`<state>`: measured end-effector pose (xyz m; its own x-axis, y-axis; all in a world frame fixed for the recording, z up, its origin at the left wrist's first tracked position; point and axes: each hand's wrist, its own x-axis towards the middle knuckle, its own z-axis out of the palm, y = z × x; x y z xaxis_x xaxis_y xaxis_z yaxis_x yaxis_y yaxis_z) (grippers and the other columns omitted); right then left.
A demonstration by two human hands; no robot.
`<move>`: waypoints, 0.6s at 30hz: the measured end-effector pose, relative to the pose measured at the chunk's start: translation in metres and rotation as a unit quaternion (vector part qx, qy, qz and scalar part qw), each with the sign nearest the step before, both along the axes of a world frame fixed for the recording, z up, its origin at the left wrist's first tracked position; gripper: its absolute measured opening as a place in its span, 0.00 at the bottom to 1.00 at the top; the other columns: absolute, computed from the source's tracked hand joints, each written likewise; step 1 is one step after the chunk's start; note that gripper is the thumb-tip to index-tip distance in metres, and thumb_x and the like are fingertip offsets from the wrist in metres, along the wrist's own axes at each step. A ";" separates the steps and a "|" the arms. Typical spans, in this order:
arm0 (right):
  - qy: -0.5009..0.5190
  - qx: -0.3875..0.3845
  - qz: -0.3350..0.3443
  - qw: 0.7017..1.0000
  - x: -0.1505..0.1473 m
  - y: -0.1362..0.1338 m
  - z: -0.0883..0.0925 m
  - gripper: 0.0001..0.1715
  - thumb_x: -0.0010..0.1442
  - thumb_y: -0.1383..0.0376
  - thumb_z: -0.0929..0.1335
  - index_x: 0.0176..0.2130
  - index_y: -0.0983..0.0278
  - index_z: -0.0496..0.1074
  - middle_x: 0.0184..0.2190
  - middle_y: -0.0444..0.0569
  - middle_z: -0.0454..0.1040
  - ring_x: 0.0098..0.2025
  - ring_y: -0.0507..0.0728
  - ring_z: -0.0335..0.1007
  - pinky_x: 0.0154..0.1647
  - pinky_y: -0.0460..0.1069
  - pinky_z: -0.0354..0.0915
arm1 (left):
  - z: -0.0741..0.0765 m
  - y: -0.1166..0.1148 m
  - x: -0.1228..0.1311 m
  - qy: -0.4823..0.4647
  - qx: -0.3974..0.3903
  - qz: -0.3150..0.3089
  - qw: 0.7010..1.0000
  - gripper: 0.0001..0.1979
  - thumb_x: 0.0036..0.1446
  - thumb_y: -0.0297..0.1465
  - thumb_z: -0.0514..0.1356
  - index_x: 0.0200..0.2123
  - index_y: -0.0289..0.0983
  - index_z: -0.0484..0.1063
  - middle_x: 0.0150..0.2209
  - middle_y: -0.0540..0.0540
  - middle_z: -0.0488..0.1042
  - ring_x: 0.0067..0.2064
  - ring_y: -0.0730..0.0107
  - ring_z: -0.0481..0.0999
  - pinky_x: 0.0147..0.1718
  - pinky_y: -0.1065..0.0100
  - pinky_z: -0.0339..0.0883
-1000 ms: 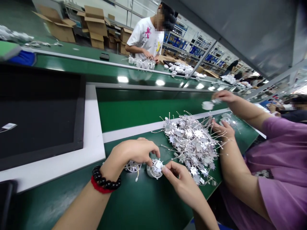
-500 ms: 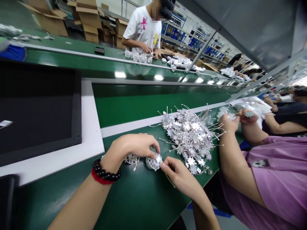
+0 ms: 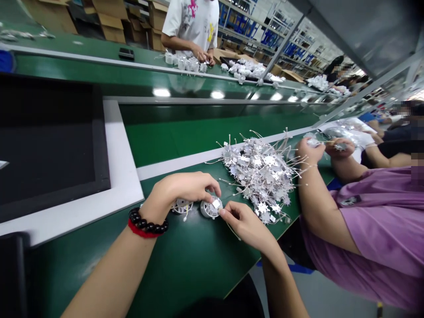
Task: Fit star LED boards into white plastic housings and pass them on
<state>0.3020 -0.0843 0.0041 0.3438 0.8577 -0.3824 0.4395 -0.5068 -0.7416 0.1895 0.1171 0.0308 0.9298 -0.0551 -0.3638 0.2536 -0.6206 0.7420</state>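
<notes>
A white round plastic housing (image 3: 206,213) sits on the green bench with a small white block on its open top. The fingers of my left hand (image 3: 190,187) are curled down onto its upper edge, gripping it. From the right, my right hand (image 3: 247,223) pinches a thin white wire (image 3: 234,231) at the housing's rim, and the wire trails below the fingers. A second round housing (image 3: 182,206) with a short wire stands just left, partly behind my left wrist. Right of my hands is a heap of silvery star-shaped plates with wires (image 3: 261,176).
A black tray (image 3: 49,145) with a white border (image 3: 124,168) lies to the left. Close on the right, a person in a purple shirt (image 3: 374,229) handles similar parts. Across the bench, another person (image 3: 195,26) works beside white parts (image 3: 192,64). A metal post (image 3: 285,44) slants overhead.
The camera view has tilted, so the bench and hands appear slightly higher. Both hands stay at the same housing, with only slight finger movement.
</notes>
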 end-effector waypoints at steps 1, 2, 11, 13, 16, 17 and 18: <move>0.003 0.001 0.001 1.000 0.000 0.000 0.000 0.26 0.64 0.47 0.65 0.25 0.60 0.59 0.22 0.41 0.58 0.24 0.52 0.52 0.25 0.47 0.50 | -0.001 0.000 0.000 -0.002 -0.005 -0.003 1.000 0.16 0.62 0.33 0.60 0.53 0.41 0.75 0.54 0.46 0.77 0.53 0.60 0.74 0.50 0.67 0.65; 0.005 0.002 0.001 1.000 0.001 0.001 0.000 0.26 0.64 0.47 0.65 0.25 0.60 0.59 0.22 0.41 0.58 0.25 0.51 0.52 0.25 0.47 0.50 | -0.001 0.000 0.001 -0.003 -0.010 -0.005 1.000 0.16 0.61 0.32 0.60 0.52 0.40 0.76 0.53 0.46 0.78 0.53 0.60 0.75 0.50 0.68 0.65; 0.037 0.010 0.000 0.999 0.003 0.004 0.001 0.29 0.63 0.43 0.66 0.25 0.60 0.58 0.21 0.39 0.56 0.24 0.50 0.51 0.24 0.47 0.48 | 0.000 0.000 0.003 -0.004 -0.010 -0.001 1.000 0.16 0.66 0.33 0.54 0.52 0.38 0.76 0.55 0.46 0.78 0.53 0.60 0.76 0.47 0.68 0.66; 0.053 0.013 0.008 0.999 0.005 0.005 -0.001 0.30 0.62 0.42 0.66 0.24 0.60 0.57 0.21 0.39 0.55 0.23 0.50 0.50 0.24 0.47 0.47 | -0.002 0.000 0.005 -0.005 -0.009 -0.003 1.000 0.15 0.65 0.33 0.55 0.50 0.38 0.77 0.53 0.46 0.79 0.52 0.60 0.77 0.46 0.68 0.67; 0.073 0.017 0.020 0.997 0.008 0.006 -0.005 0.32 0.61 0.40 0.66 0.24 0.61 0.58 0.21 0.38 0.54 0.23 0.50 0.48 0.24 0.47 0.46 | -0.005 0.002 0.006 -0.011 -0.013 -0.005 1.000 0.15 0.65 0.34 0.55 0.48 0.38 0.78 0.51 0.47 0.80 0.50 0.62 0.77 0.46 0.69 0.66; 0.076 0.019 0.021 0.997 0.009 0.007 -0.006 0.32 0.61 0.40 0.67 0.24 0.61 0.58 0.21 0.38 0.54 0.24 0.50 0.48 0.24 0.47 0.46 | -0.007 0.002 0.007 -0.014 -0.016 -0.004 1.000 0.14 0.64 0.34 0.56 0.48 0.38 0.78 0.50 0.47 0.80 0.49 0.63 0.78 0.46 0.69 0.66; 0.078 0.019 0.021 0.997 0.009 0.007 -0.007 0.32 0.60 0.40 0.67 0.23 0.61 0.59 0.21 0.38 0.54 0.24 0.50 0.47 0.24 0.47 0.46 | -0.008 0.003 0.007 -0.015 -0.020 -0.004 1.000 0.14 0.64 0.35 0.56 0.47 0.38 0.78 0.49 0.47 0.81 0.48 0.64 0.78 0.45 0.69 0.66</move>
